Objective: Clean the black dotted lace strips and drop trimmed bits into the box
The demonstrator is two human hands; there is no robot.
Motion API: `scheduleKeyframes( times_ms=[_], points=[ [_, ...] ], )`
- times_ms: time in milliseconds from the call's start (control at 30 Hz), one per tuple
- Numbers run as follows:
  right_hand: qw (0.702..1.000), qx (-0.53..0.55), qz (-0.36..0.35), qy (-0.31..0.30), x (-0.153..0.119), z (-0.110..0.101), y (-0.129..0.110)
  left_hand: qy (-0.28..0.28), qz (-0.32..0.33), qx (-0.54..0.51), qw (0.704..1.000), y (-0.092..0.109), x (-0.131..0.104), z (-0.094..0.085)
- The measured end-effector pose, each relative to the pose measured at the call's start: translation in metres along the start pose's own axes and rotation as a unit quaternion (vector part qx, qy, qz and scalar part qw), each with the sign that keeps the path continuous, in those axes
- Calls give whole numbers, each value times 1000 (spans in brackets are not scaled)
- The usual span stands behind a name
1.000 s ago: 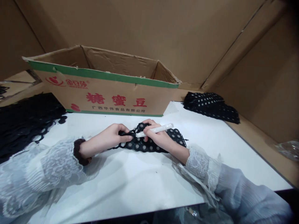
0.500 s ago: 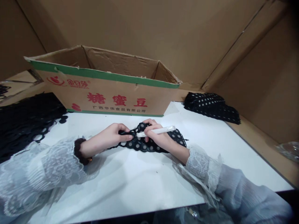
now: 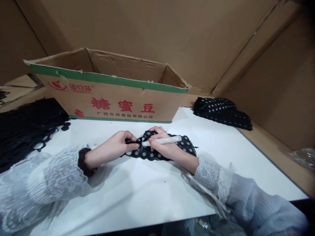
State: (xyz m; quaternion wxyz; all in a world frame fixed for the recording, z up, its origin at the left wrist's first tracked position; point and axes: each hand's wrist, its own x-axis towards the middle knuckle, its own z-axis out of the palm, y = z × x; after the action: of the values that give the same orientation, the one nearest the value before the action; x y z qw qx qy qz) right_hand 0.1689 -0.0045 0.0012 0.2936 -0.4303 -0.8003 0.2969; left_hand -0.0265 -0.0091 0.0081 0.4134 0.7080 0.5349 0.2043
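A strip of black lace fabric with pale round dots lies across the middle of the white table. My left hand pinches the fabric's left part between thumb and fingers. In my right hand is a white pen-like tool, held at a slant with its left end at the fabric near my left fingertips. Some fingers of my right hand reach over the fabric's upper edge. The tool's tip is too small to make out.
Behind my hands stands an open cardboard box with a green rim. Black lace pieces are heaped at the left. Folded black dotted fabric lies at the back right. Cardboard walls enclose the white table.
My right hand and the white tool have shifted slightly left, and the tool lies a little flatter. The fabric near my left fingers has bunched differently.
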Motion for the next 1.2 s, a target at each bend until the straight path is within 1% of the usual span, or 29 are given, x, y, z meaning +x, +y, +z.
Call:
scheduleKeyframes(
  times_ms=[100, 167, 333, 400, 467, 567, 633, 700, 733, 867, 1000, 1067, 1133, 1200],
  points=[
    [996, -81, -15, 26, 0, 8, 0, 8, 31, 36, 999, -1, 0, 1],
    [992, -116, -15, 45, 1, 13, 1, 1, 39, 50, 998, -1, -1, -1],
    [989, -135, -23, 58, 0, 15, 3, -37, 33, 57, 997, -5, -3, -4],
    [990, -125, -24, 57, 0, 13, 2, -21, 41, 95, 994, -5, -2, -1],
    [992, -110, -22, 55, -1, 12, 0, 16, 67, 151, 986, -5, -2, 4],
    [995, -94, -19, 39, -1, 10, -3, 66, 116, 226, 965, -6, -1, 13],
    [995, -91, -18, 30, -1, 10, -3, 117, 131, 270, 947, -7, -2, 17],
    [995, -87, -20, 32, -1, 11, -2, 181, 140, 319, 920, -7, -5, 18],
    [996, -85, -23, 34, -1, 11, -1, 202, 149, 347, 904, -7, -7, 18],
    [996, -84, -29, 30, 0, 12, 2, 219, 196, 440, 849, -2, -13, 17],
    [995, -93, -15, 17, 0, 11, 1, 285, 235, 475, 799, 0, -15, 19],
    [996, -90, -14, 15, 0, 11, 0, 291, 238, 494, 783, 0, -15, 22],
    [996, -88, -11, 14, 1, 11, -1, 256, 238, 513, 784, -1, -14, 23],
    [996, -90, -5, 10, 1, 10, -2, 210, 246, 516, 793, 0, -15, 20]
  ],
)
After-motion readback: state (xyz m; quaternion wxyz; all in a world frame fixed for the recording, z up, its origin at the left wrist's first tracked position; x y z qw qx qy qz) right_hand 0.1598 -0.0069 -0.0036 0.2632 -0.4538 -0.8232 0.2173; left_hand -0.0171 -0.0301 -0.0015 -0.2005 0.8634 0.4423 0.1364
